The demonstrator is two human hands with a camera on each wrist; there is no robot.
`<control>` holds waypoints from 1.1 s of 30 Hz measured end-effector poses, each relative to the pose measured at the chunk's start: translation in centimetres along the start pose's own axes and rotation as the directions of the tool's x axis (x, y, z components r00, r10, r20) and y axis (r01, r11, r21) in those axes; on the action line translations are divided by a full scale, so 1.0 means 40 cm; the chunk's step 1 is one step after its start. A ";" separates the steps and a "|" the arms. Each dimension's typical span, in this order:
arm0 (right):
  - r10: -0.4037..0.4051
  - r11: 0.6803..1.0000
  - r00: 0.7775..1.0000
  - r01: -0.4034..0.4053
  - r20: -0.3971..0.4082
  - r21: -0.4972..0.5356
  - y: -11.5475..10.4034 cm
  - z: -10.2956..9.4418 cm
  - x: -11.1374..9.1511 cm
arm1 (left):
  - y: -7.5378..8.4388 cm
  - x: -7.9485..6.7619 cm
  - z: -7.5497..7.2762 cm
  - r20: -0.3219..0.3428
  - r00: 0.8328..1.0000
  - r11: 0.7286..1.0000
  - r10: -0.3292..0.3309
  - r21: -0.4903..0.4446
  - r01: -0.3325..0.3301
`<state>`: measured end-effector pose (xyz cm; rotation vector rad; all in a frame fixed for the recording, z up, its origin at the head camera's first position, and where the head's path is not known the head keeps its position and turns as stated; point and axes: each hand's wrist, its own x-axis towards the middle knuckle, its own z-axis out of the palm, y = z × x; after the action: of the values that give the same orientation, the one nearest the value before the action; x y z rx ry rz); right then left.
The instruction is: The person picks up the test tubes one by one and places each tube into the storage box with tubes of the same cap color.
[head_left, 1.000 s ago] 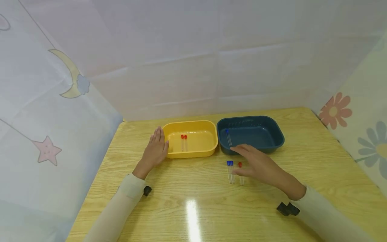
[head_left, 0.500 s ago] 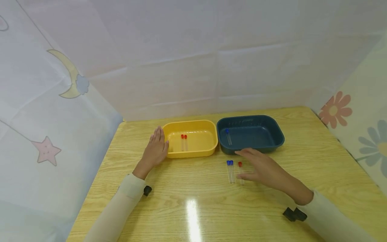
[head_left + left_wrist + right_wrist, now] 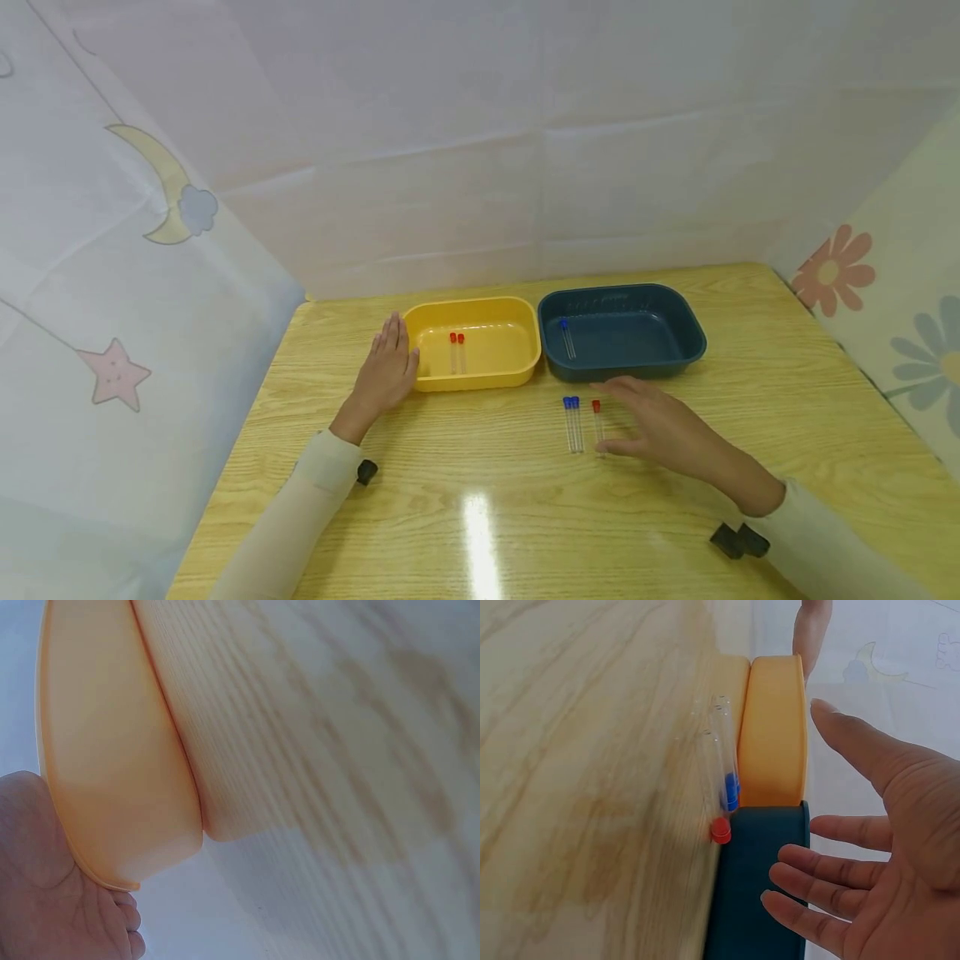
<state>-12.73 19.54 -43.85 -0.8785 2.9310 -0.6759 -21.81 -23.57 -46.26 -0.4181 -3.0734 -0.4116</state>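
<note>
My left hand (image 3: 385, 367) rests with straight fingers along the left rim of the yellow tray (image 3: 480, 383); its palm lies against the rim in the left wrist view. My right hand (image 3: 660, 425), thumb and fingers spread and holding nothing, hovers in front of the dark blue tray (image 3: 667, 367). By its thumb, a clear tube with a red cap (image 3: 596, 407) lies on the table. Just left of that tube lie two clear tubes with blue caps (image 3: 571, 403), side by side. In the right wrist view the red cap (image 3: 720, 831) shows nearest my open fingers.
Two red-capped tubes (image 3: 457, 339) lie inside the yellow tray, and one blue-capped tube (image 3: 565, 325) lies in the dark blue tray. The trays stand side by side at the back of the wooden table (image 3: 420, 500), before a pale cloth backdrop (image 3: 420, 167).
My right hand has drawn back to the right and slightly toward me, away from the blue-capped pair. The left hand, trays and tubes have stayed in place.
</note>
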 end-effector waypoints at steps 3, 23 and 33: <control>0.003 1.000 1.000 -0.003 0.003 -0.008 0.007 0.007 -0.003 | 0.000 0.001 0.002 -0.003 1.000 1.000 0.003 0.002 -0.003; 0.016 0.999 0.999 -0.014 0.051 -0.040 0.031 0.031 -0.005 | -0.003 0.002 0.004 0.001 1.000 1.000 0.000 -0.011 0.000; 0.027 0.999 0.997 -0.025 0.073 -0.033 0.031 0.035 -0.002 | -0.004 0.002 0.003 0.013 1.000 1.000 -0.002 -0.012 0.002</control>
<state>-13.14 19.93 -45.63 -0.8474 2.8906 -0.5831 -21.91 -23.65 -46.42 -0.4191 -3.0859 -0.4288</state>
